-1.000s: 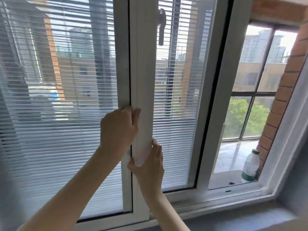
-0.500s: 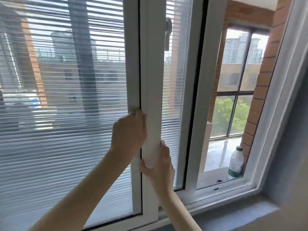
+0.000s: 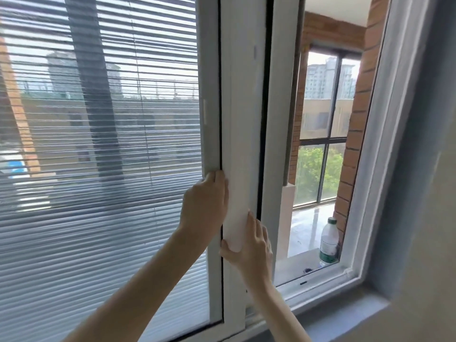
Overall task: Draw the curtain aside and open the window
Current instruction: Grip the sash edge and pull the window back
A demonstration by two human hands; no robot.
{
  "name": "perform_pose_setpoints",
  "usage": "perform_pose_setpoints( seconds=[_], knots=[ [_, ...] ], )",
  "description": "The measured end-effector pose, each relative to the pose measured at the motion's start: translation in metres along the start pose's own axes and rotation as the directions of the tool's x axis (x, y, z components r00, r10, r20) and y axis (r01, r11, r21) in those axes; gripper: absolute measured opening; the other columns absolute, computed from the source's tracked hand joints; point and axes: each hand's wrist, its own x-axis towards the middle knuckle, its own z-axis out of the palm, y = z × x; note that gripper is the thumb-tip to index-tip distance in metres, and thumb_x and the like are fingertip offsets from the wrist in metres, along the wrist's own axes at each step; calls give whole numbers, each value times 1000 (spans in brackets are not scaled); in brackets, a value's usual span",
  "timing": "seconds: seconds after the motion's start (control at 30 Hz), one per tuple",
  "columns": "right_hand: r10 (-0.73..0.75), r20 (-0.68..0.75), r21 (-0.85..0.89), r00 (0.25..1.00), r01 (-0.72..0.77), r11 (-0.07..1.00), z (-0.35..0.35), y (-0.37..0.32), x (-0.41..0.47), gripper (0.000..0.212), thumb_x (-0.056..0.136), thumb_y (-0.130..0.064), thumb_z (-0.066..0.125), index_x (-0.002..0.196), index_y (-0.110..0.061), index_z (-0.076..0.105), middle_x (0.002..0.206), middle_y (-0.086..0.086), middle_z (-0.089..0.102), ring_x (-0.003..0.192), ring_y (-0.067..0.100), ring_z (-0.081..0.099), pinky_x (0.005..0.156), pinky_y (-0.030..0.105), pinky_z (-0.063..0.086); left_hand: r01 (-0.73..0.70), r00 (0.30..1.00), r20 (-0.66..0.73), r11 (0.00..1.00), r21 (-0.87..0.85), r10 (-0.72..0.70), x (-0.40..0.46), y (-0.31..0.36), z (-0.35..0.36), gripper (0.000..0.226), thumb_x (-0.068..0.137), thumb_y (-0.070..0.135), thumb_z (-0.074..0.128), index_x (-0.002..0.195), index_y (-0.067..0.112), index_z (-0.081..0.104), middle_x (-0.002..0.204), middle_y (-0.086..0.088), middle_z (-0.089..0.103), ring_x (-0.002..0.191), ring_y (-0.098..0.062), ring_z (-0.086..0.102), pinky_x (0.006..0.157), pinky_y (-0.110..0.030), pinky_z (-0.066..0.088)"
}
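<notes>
The window has white frames, and a lowered slatted blind (image 3: 98, 169) covers its large left pane. Both my hands hold the white upright frame bar (image 3: 243, 114) in the middle of the window. My left hand (image 3: 204, 208) curls around the bar's left edge, fingers in the dark gap beside the pane. My right hand (image 3: 249, 245) grips the same bar lower down, thumb on its left side and fingers on its right. A second white upright (image 3: 281, 107) stands right next to it. To the right of that the window is open (image 3: 318, 218).
A plastic bottle with a green cap (image 3: 329, 240) stands on the outer ledge in the right corner of the opening. Brick walls (image 3: 355, 119) and a dark-framed outer window (image 3: 328, 139) lie beyond. The grey inner sill (image 3: 345, 314) and grey wall (image 3: 424, 169) border the right side.
The strip of blind-covered glass and the handle right of the held bar have vanished as the two uprights came together. The open gap on the right looks wider. Both hands kept their grip.
</notes>
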Motion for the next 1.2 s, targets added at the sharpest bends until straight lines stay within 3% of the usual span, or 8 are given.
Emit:
perform_pose_setpoints(
  seconds=[0.13,0.23,0.33,0.57,0.77,1.03,1.2],
  knots=[
    [2,-39,-28,999,-3,1000,-6,12,7,89,65,-50,71,140,-12,41,134,7,53,120,28,50,93,48,49,-12,999,-41,1000,-15,11,7,13,7,14,91,20,64,84,8,64,62,-3,62,41,-18,59,42,-19,25],
    [4,-46,-64,999,-6,998,-12,21,12,92,65,-58,64,142,-15,38,138,4,48,123,26,46,95,46,46,-13,1000,-21,998,-55,12,11,22,16,16,96,23,57,91,9,64,69,-2,66,50,-19,65,45,-19,34],
    [0,-57,-80,998,-5,997,-16,30,17,96,65,-58,69,144,-16,34,143,7,44,126,27,44,98,47,43,-17,1000,-11,995,-98,16,14,29,21,18,98,24,54,97,10,65,75,-2,69,57,-19,69,49,-23,49],
    [94,-13,-77,996,-94,993,-26,51,26,104,64,-61,66,148,-15,25,148,8,37,133,29,38,103,51,40,-47,999,-19,990,-131,45,23,47,32,14,96,21,58,95,9,66,75,-3,69,56,-18,68,49,-24,53],
    [124,50,-90,991,-120,989,-32,66,39,107,65,-61,67,149,-14,20,150,10,36,134,30,37,105,49,36,-51,999,10,987,-152,53,29,60,39,16,97,22,56,105,10,64,85,-4,70,66,-20,71,58,-27,57],
    [102,136,-61,985,-94,994,-35,76,48,110,67,-60,67,151,-11,15,152,10,36,135,30,39,106,51,36,-39,999,-40,989,-140,34,31,69,41,10,85,13,71,87,5,66,67,-7,66,49,-22,65,42,-27,52],
    [85,183,-35,980,-80,996,-38,79,51,110,68,-58,68,151,-11,13,151,9,38,135,29,40,106,51,36,-18,999,-49,988,-154,11,30,75,43,8,90,13,66,86,6,64,68,-7,64,51,-23,64,42,-29,52]
  ],
)
